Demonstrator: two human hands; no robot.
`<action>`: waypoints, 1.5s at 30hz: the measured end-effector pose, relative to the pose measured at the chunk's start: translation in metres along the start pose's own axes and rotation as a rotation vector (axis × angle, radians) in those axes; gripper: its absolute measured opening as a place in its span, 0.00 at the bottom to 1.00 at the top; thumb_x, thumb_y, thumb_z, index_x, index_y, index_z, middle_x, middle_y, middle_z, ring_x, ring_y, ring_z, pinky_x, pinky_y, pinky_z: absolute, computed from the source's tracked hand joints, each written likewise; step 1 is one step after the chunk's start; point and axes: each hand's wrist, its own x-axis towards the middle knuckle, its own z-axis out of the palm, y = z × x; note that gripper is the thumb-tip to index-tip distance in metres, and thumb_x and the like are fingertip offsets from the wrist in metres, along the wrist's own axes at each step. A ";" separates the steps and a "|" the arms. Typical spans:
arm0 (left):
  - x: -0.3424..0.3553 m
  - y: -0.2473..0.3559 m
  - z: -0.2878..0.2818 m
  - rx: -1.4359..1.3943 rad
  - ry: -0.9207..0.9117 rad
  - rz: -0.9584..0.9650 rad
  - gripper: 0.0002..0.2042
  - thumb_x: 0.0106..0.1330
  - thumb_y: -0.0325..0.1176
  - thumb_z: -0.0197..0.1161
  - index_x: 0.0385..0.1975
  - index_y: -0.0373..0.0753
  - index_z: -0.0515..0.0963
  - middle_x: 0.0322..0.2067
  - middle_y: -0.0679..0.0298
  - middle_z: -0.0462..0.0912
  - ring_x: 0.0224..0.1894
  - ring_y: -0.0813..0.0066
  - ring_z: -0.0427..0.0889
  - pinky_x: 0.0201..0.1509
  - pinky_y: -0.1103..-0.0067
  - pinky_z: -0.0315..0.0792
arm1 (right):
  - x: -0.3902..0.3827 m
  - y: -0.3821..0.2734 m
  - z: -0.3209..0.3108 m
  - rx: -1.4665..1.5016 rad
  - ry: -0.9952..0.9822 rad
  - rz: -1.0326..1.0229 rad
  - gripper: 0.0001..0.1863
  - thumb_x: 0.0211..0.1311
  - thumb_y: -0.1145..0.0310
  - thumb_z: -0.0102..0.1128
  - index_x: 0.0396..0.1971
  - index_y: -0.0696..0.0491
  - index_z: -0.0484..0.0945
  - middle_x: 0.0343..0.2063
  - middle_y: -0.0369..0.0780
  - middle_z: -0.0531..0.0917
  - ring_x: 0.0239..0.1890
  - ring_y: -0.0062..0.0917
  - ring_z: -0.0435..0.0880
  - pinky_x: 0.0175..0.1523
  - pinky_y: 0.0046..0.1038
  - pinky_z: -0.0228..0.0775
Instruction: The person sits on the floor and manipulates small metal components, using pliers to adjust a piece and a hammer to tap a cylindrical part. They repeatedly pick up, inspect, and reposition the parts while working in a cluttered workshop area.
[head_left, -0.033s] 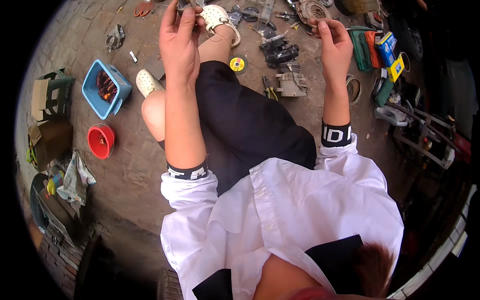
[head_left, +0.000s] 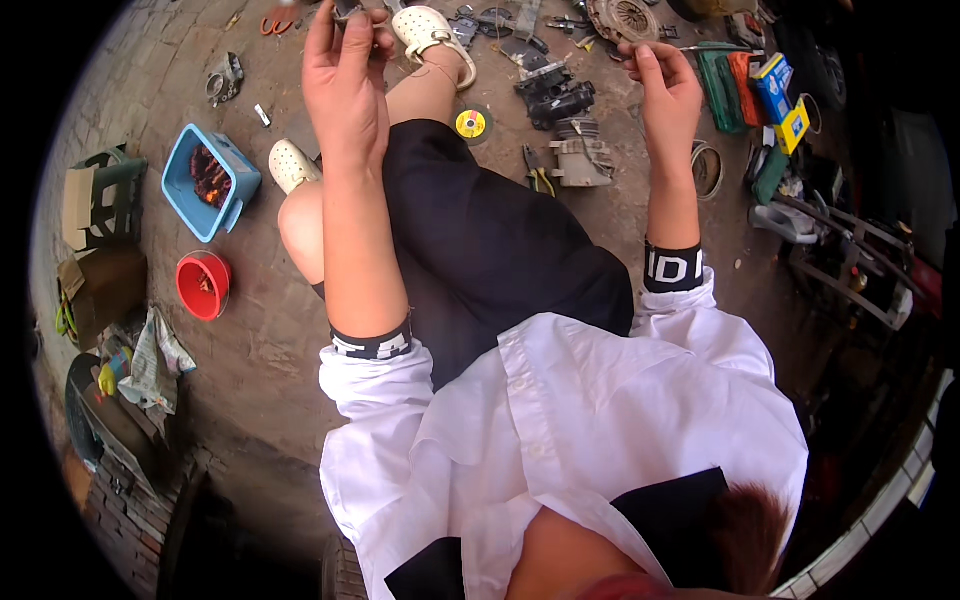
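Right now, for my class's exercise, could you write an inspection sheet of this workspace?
Surface: brown, stained floor
Job's things: dark part, cut off by the picture's upper edge; thin silver rod
Clutter: round yellow-faced disc; yellow-handled pliers; ribbed grey metal housing
Grip: left hand closed on dark part; right hand pinching thin silver rod
Cables: none certain; pale round coil, material unclear
Surroundings: blue plastic basin; red plastic bucket

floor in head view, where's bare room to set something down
Bare: a wide patch between red bucket and left sleeve, a narrower one between grey housing and right forearm. Crowded: between left hand and right hand, with metal parts; further right, with boxes.
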 end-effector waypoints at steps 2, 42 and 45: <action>-0.003 0.005 0.014 0.026 0.031 0.069 0.16 0.67 0.29 0.61 0.54 0.40 0.74 0.37 0.66 0.80 0.36 0.77 0.77 0.41 0.81 0.72 | -0.022 0.054 -0.026 -0.037 0.043 0.201 0.08 0.66 0.70 0.58 0.36 0.60 0.78 0.33 0.38 0.86 0.34 0.16 0.81 0.42 0.20 0.73; -0.023 -0.056 0.015 1.023 -0.298 0.096 0.14 0.59 0.37 0.67 0.41 0.40 0.75 0.32 0.59 0.80 0.38 0.65 0.77 0.44 0.72 0.68 | -0.122 0.066 -0.072 -0.015 -0.619 0.944 0.20 0.64 0.72 0.54 0.55 0.63 0.72 0.48 0.40 0.81 0.50 0.23 0.79 0.55 0.25 0.68; -0.026 -0.061 0.015 1.155 -0.415 0.304 0.14 0.58 0.39 0.67 0.40 0.41 0.76 0.34 0.63 0.80 0.43 0.61 0.75 0.51 0.68 0.65 | -0.102 0.007 -0.069 0.122 -0.725 0.843 0.25 0.63 0.72 0.55 0.60 0.64 0.68 0.59 0.44 0.74 0.58 0.27 0.75 0.62 0.28 0.64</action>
